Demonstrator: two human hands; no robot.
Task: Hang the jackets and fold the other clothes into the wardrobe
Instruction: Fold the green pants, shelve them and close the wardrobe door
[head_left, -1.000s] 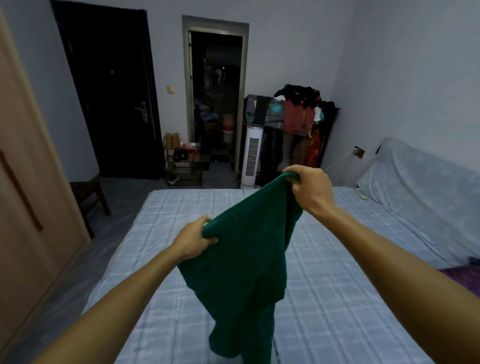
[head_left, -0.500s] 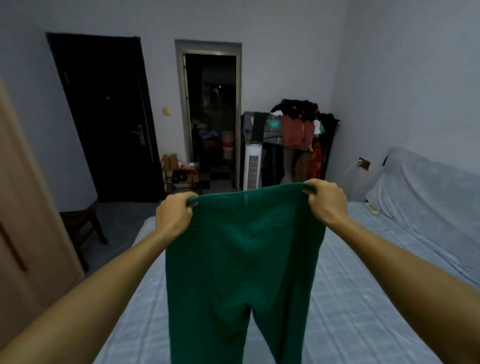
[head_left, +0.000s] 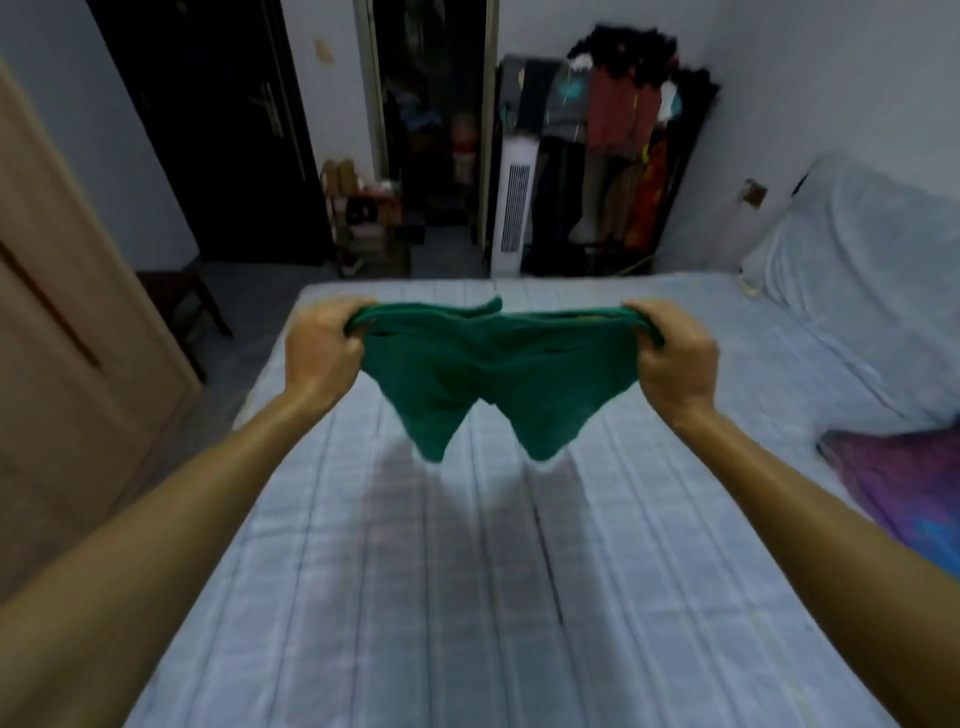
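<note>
A person's left hand (head_left: 324, 349) and right hand (head_left: 675, 353), set well apart, each grip one end of the waistband of green trousers (head_left: 493, 374) stretched above the checked bed (head_left: 467, 597), with the legs hanging clear of it.

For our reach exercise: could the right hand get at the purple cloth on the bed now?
Probably not yet: the right hand grips the green trousers; the purple cloth lies beside that forearm, nothing between.
</note>
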